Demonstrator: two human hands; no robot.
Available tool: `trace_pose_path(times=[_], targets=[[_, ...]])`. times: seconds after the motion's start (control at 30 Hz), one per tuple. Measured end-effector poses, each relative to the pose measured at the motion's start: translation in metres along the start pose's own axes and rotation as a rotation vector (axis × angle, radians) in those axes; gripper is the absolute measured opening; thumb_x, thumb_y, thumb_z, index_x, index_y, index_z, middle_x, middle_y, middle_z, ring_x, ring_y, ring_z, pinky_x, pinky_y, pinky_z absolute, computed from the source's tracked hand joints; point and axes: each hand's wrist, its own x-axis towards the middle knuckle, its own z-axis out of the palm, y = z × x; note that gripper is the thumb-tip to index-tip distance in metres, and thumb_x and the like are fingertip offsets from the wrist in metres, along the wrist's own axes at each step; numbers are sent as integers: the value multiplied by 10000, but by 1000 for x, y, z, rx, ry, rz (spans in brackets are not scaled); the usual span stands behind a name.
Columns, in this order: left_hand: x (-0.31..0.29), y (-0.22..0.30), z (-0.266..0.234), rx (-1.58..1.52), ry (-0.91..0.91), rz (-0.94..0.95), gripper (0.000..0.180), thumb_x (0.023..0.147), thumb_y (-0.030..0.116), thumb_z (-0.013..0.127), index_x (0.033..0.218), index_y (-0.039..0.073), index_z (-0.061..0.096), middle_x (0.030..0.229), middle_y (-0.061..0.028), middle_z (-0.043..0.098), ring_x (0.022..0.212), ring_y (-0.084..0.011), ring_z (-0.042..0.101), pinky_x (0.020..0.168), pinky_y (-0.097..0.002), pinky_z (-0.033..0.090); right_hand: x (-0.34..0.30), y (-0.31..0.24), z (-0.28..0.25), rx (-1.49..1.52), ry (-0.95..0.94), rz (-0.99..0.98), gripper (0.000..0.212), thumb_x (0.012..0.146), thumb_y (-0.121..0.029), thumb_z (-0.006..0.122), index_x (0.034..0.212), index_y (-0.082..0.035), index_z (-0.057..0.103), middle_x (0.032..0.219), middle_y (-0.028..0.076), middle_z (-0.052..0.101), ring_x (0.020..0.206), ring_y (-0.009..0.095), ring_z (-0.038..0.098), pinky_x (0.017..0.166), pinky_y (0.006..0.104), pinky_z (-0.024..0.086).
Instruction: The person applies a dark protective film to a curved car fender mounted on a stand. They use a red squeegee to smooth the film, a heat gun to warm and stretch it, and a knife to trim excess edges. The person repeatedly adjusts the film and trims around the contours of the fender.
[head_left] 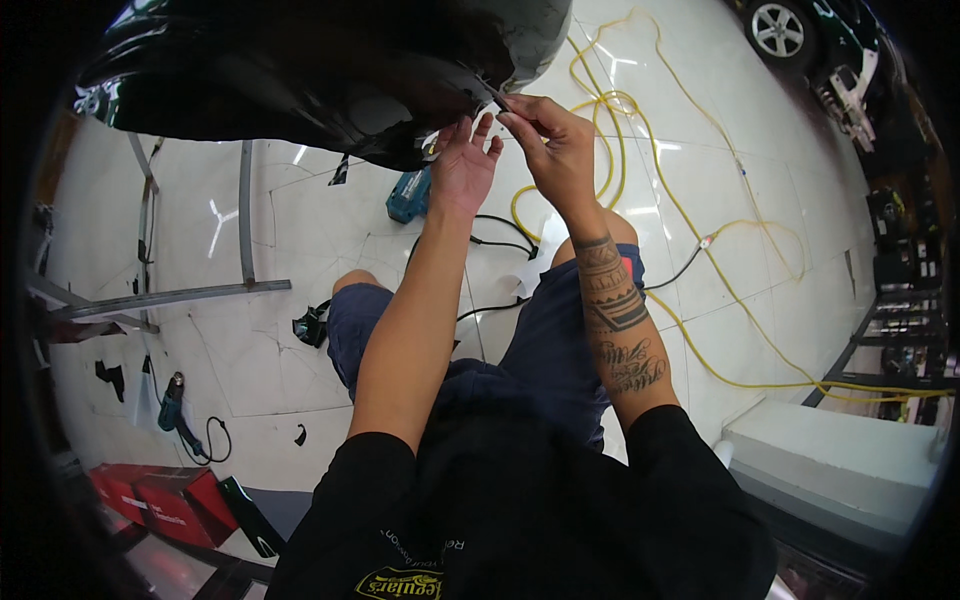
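1. Working with both hands up at the lower edge of a big shiny black panel (300, 80), top of the view, a bit left of centre. Looks like a curved car part, strong reflections all over it.
2. Right hand (560, 145): thumb and fingers pinching a thin dark piece (497, 98) right by the panel's edge. Too small to say what it is exactly.
3. Left hand (463, 178): palm facing up, a couple of fingers spread and slightly curled, just below that pinch. The thumb side is up against the panel, so can't tell if it's gripping the edge or only resting there.
4. The person's got a black shirt (520, 500) and blue shorts (545, 330), with tattoos down the right forearm (620, 310).
5. On the pale tiled floor (290, 370), a teal tool (408, 196) sits just left of the left wrist. Further left there's a heat gun (172, 405) with its cord looped beside it, near a grey metal stand (247, 215).
6. Yellow hose (625, 150) snakes all over the right side, with loops close to the right hand.
7. Round the rim: red boxes (165, 500) lower left, a white bench (820, 455) lower right, a car wheel (777, 30) top right.
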Motion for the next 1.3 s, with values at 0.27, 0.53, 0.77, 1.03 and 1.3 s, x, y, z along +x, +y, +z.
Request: trace_pose_path(times=[0.27,0.53,0.77,1.03,1.3], targets=[[-3,-1,3,123,74,-16,259,783,215,793,910,153,575,1007,17,628,1009,-152,568,822,-371,408,-4,11,-1,51,-2,49,107,820,-27,700,898,43,679,827,133,703,684,165,667,633,262,524],[-14,-3,8,223,150,-12,215,837,269,739,933,121,616,970,12,637,958,-112,555,817,-332,396,-14,22,2,41,24,94,119,815,-48,709,897,37,691,763,141,691,624,175,650,591,266,498],[-25,-5,15,268,195,21,258,838,293,742,930,106,592,948,8,620,966,-127,541,836,-367,361,-27,31,3,58,26,164,109,835,-49,692,892,44,684,750,138,697,614,147,638,578,263,484],[-30,-5,18,282,213,-19,232,854,280,719,952,108,598,950,20,606,986,-123,525,846,-357,370,-41,42,2,53,-23,255,106,880,-38,650,918,60,665,797,109,717,728,113,673,655,239,525],[-21,3,7,409,285,-23,274,841,314,732,985,127,592,1019,45,579,1022,-113,493,915,-379,322,-47,64,12,99,-7,316,100,869,-48,659,883,51,657,762,116,695,681,117,634,629,256,498]])
